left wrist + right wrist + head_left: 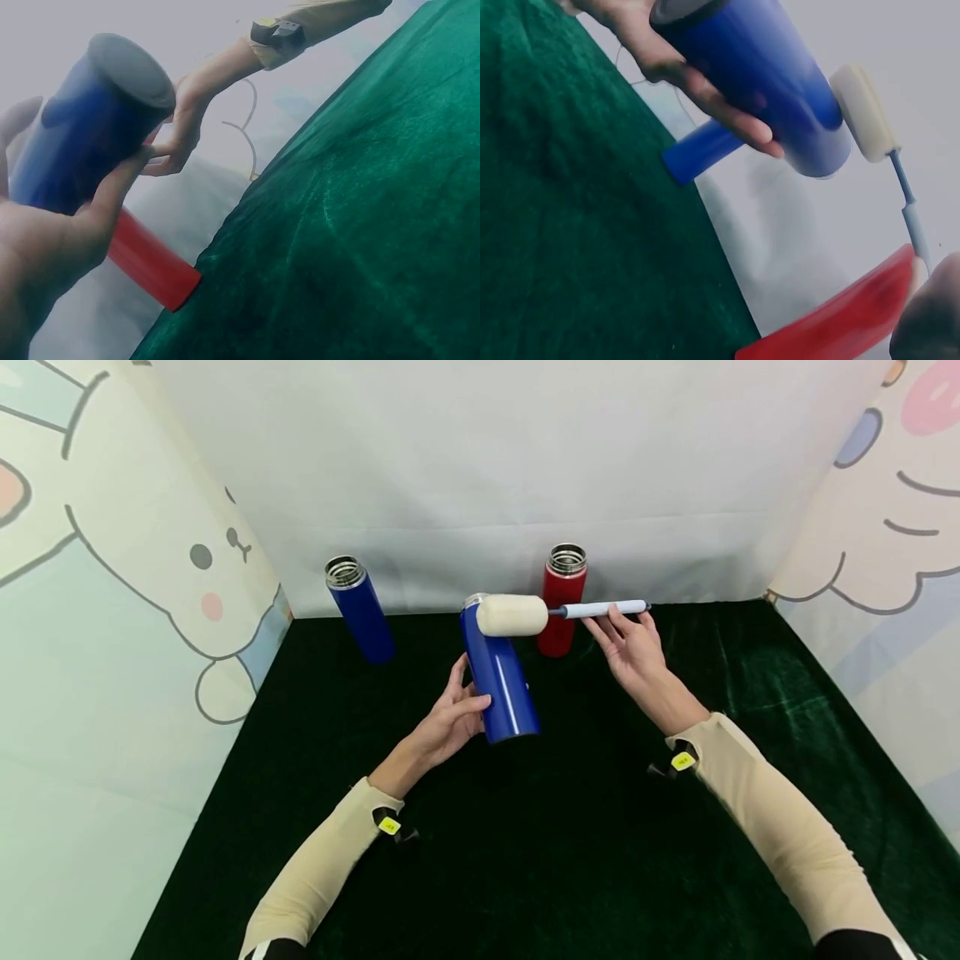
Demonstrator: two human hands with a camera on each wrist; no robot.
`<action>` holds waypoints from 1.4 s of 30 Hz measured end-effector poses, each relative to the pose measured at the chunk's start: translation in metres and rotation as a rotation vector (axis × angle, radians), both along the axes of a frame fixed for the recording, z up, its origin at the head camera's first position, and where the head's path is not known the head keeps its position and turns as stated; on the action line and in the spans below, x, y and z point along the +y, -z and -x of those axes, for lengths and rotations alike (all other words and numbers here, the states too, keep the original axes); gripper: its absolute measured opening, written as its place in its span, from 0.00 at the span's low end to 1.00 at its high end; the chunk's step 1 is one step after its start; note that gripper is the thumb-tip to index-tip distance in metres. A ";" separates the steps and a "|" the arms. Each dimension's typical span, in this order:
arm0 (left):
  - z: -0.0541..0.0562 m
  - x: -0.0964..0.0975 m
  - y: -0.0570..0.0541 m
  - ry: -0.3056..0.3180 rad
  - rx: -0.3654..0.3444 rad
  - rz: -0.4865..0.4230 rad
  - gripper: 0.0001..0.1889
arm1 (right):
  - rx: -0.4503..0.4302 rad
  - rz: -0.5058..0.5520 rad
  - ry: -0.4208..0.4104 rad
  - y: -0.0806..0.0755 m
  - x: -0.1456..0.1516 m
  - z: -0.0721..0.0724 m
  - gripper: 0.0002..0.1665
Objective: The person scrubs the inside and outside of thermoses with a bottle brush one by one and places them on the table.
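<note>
My left hand (452, 720) grips a blue bottle (501, 689) around its side, thumb across the front, and holds it tilted with the steel neck up and to the left. In the left wrist view the dark base of this bottle (133, 71) faces the camera. A sponge bottle brush is in my right hand (636, 652), its pale blue handle (600, 609) pinched between thumb and fingers. The cream sponge head (513, 615) points left and overlaps the bottle's upper end in the head view; from the right wrist the sponge (865, 112) lies right alongside the bottle's wall.
A second blue bottle (363, 618) stands uncapped at the back left. Behind the brush stands an uncapped red bottle (557, 631). Dark green velvety cloth (480, 852) covers the table. A white curtain (480, 460) hangs behind, with cartoon-printed panels (150, 568) at both sides.
</note>
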State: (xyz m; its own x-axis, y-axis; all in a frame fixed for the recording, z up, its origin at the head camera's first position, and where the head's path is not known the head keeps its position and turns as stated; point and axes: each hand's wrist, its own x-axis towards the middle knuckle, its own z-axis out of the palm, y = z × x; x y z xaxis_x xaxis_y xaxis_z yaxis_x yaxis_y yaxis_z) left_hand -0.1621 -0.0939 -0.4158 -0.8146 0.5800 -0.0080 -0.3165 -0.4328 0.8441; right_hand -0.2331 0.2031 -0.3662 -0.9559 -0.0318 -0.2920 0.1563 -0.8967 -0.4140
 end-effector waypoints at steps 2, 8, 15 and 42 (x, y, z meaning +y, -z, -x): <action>0.001 0.001 0.001 -0.033 0.003 0.002 0.65 | -0.017 0.016 0.038 -0.003 -0.004 0.002 0.57; 0.001 -0.001 0.002 -0.084 -0.011 0.012 0.60 | -0.042 0.058 0.092 -0.007 -0.005 0.005 0.48; 0.001 -0.003 0.003 -0.099 -0.012 -0.033 0.54 | -0.056 0.050 0.006 -0.003 0.003 -0.002 0.42; 0.006 -0.012 0.000 -0.153 0.033 0.057 0.49 | -0.011 -0.232 -0.330 0.016 0.033 -0.021 0.51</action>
State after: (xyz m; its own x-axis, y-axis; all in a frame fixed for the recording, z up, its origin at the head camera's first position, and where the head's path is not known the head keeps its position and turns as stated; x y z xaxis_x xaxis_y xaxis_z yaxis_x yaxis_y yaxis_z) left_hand -0.1683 -0.1060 -0.4159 -0.8938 0.4483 -0.0092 -0.2221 -0.4248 0.8776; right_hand -0.2125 0.2363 -0.3817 -0.9023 -0.2685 -0.3372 0.4254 -0.6808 -0.5962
